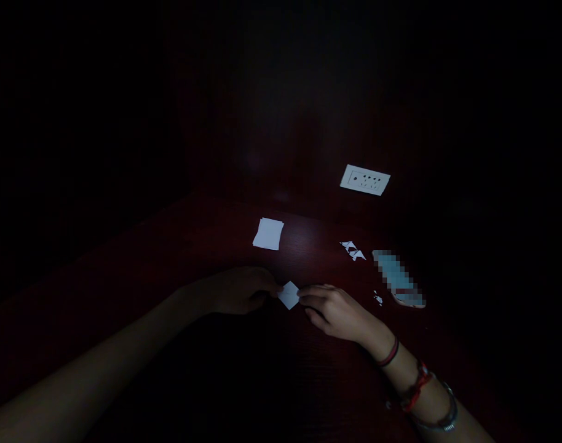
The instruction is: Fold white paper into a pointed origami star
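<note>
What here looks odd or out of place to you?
Tiny white scraps lie scattered to the right of the right hand, like litter. Beside them, a bluish object shows as coarse squares, hiding its detail.

No readable text, brand or number. Small white paper (289, 299): faint mark near middle, too small to make out as writing. Socket plate (350, 176) on wall: dark slots and holes, lettering illegible. Phone-like object (396, 277): pixelated, nothing legible.

Dimly lit indoor place, home or office unclear, dark reddish tabletop (306, 237), white socket plate (365, 180) behind
</note>
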